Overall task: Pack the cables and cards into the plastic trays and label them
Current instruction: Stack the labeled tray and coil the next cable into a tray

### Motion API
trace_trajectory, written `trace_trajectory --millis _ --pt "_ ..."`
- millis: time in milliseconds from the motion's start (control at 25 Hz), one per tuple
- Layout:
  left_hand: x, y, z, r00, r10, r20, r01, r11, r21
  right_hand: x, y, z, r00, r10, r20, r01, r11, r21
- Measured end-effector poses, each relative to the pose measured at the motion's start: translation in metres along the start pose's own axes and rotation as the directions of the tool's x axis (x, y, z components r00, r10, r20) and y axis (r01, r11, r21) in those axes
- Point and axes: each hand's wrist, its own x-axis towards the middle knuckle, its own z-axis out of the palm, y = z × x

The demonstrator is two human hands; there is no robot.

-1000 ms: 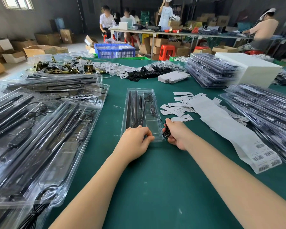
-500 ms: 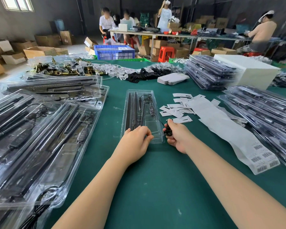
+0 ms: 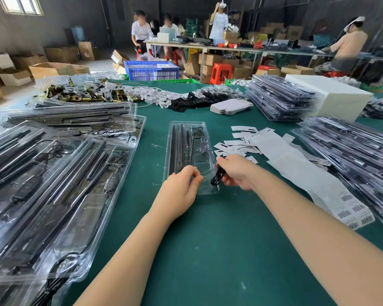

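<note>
At the far left, stacks of large clear plastic blister trays holding black rods and cables [image 3: 53, 184] run off the left and bottom edges of the view, so their full count is hidden; glare on the plastic blurs much of what lies inside. Behind them, a heap of brass-coloured metal fittings [image 3: 82, 93] is partly covered by white tags.

In the middle of the green-covered bench [image 3: 208, 250] lies the narrow clear plastic tray [image 3: 189, 146], long side pointing away from the person, with black rods and a thin wire seated in its far and left channels. The left hand [image 3: 179, 188] rests on the tray's near left end, fingers curled with thumb and forefinger pressed together on the plastic; what lies under the palm is hidden. The right hand [image 3: 237, 172] pinches a small coiled black cable [image 3: 218, 175] and holds it over the tray's near right corner; part of the coil is covered by the fingers.

Just right of the tray, loose white paper cards [image 3: 243, 142] are scattered, and a long white sheet of barcode labels [image 3: 307, 180] stretches toward the near right. Beyond it, stacks of closed clear packs [image 3: 352, 155] are blurred and cut off at the right edge. A white box [image 3: 332, 100] stands behind them.
</note>
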Motion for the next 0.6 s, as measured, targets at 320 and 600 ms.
trace_trajectory --millis 320,600 --pt "0.004 -0.005 -0.005 0.998 -0.064 0.015 0.065 0.988 -0.137 0.002 -0.014 0.008 0.997 -0.049 0.061 0.055 0.994 -0.094" --pt "0.005 -0.006 -0.005 0.998 -0.069 -0.007 0.066 0.984 -0.168 0.015 -0.01 0.029 0.994 -0.108 0.007 0.104 0.934 -0.342"
